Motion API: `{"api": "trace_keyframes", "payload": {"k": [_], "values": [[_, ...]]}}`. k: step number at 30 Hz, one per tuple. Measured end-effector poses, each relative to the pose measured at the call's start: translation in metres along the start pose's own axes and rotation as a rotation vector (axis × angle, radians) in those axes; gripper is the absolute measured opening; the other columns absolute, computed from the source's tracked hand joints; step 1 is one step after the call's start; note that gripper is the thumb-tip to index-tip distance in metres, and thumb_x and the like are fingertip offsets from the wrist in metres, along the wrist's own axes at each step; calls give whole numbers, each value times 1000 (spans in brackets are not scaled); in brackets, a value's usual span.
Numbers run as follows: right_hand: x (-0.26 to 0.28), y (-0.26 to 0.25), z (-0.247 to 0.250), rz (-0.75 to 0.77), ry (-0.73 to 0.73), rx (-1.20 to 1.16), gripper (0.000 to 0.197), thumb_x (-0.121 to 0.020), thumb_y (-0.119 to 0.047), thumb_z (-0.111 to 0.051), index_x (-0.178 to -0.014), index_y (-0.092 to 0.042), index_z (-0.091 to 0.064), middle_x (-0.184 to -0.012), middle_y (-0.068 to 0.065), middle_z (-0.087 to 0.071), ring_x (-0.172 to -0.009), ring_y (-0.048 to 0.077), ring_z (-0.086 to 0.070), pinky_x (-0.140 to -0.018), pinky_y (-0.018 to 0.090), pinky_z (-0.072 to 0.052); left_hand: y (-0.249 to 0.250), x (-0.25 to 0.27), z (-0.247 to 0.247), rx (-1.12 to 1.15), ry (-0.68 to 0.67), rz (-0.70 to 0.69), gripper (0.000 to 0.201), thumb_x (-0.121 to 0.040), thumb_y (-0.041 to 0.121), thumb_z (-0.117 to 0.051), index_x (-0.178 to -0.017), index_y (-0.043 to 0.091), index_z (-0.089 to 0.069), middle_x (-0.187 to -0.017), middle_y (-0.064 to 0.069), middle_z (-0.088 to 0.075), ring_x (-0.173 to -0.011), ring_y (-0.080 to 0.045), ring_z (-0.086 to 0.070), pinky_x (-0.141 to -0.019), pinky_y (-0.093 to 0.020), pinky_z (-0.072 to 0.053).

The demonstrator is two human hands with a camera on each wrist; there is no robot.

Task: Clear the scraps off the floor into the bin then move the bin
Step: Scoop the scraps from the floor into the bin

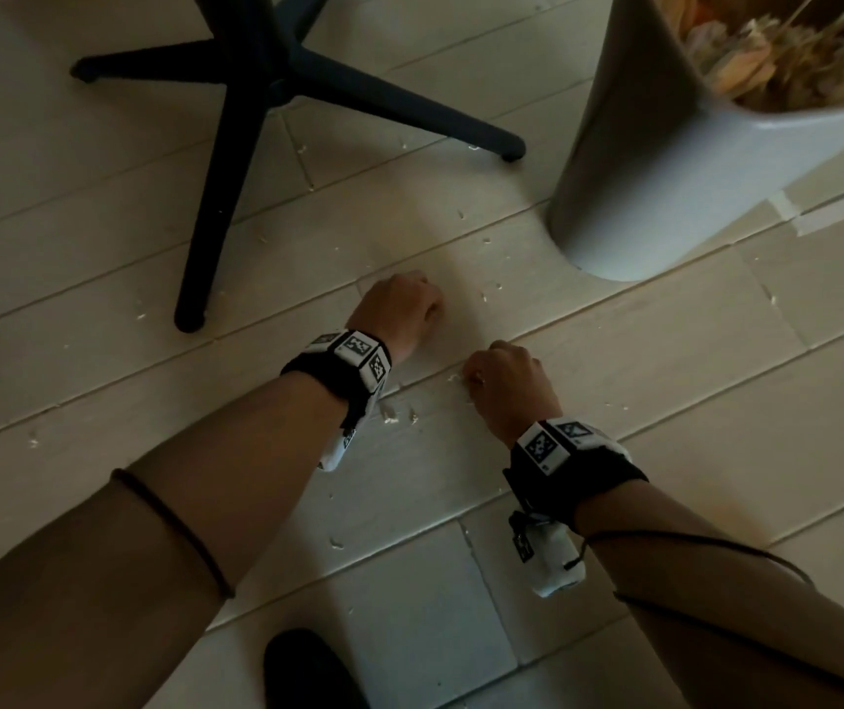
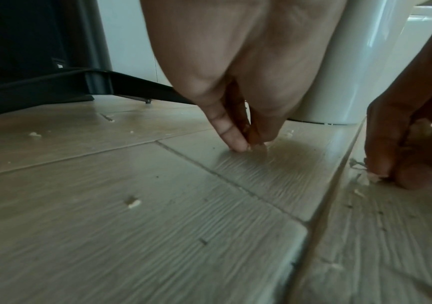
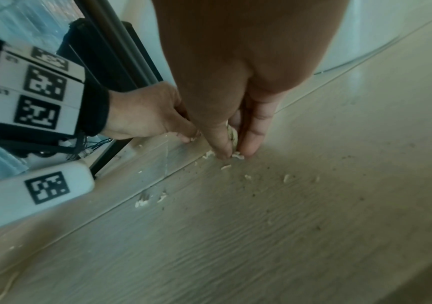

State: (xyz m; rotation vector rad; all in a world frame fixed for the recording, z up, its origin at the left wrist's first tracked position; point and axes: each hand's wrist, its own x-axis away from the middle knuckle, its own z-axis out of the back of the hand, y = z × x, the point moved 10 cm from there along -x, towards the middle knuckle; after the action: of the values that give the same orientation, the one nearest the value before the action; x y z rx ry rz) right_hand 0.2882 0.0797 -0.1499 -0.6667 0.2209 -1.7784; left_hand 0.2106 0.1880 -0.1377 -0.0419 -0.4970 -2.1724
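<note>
Small pale scraps [image 1: 389, 417] lie scattered over the light plank floor [image 1: 665, 401]. My left hand [image 1: 432, 312] is curled down on the floor, thumb and fingertips [image 2: 238, 144] pinching a tiny scrap. My right hand [image 1: 471, 378] sits just right of it and nearer me, pinching a clump of pale scraps [image 3: 233, 133] against the floor. More crumbs [image 3: 142, 202] lie beside its fingers [image 3: 253, 142]. The tall pale bin [image 1: 639, 161] stands on the floor beyond and to the right of both hands, holding dry brownish scraps [image 1: 793, 69].
A black chair base [image 1: 251, 94] with spread legs stands at the upper left; one leg ends near my left hand. My dark shoe [image 1: 307, 667] is at the bottom edge. Strips of tape [image 1: 793, 217] mark the floor right of the bin.
</note>
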Motion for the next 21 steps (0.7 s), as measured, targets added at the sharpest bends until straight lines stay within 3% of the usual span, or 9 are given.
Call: {"api": "trace_keyframes", "payload": {"k": [2,8,14,18,21], "values": [[1,-2,-2,-6,-20,7,24,-89,-10,-55,-100,-12,-76,-104,15,-66,-96,39,-65,-80,39,-53,-2,10,0,27,-23,17,22,-82,3,-59,-90,16,-74,-94,-7,-68,-84,-30,-66,-77,-34,-53],[-2,6,3,-108,-67,-157,22,-78,-13,-66,-95,-17,-79,-106,12,-73,-97,34,-68,-83,34,-53,-21,67,-3,267,-31,200,16,-83,11,-63,-86,19,-77,-92,0,-76,-86,-17,-71,-84,-29,-56],[5,-6,-1,-28,-46,-91,28,-84,-12,-60,-104,-20,-77,-108,12,-73,-98,34,-68,-86,37,-54,-28,121,-11,296,-35,358,24,-88,15,-58,-102,18,-76,-111,-2,-72,-102,-20,-67,-95,-32,-51],[4,-11,-5,21,-34,-13,25,-88,-16,-59,-105,-21,-77,-107,13,-71,-98,38,-67,-84,40,-55,-15,133,-22,221,-14,336,26,-89,33,-63,-109,20,-73,-114,-7,-65,-103,-26,-63,-90,-31,-47],[6,-16,-5,49,-31,70,22,-91,-16,-58,-103,-17,-76,-107,15,-68,-97,41,-65,-83,42,-54,-6,134,-29,181,23,292,25,-89,37,-64,-106,21,-72,-107,-5,-63,-93,-25,-65,-82,-30,-47]]}}
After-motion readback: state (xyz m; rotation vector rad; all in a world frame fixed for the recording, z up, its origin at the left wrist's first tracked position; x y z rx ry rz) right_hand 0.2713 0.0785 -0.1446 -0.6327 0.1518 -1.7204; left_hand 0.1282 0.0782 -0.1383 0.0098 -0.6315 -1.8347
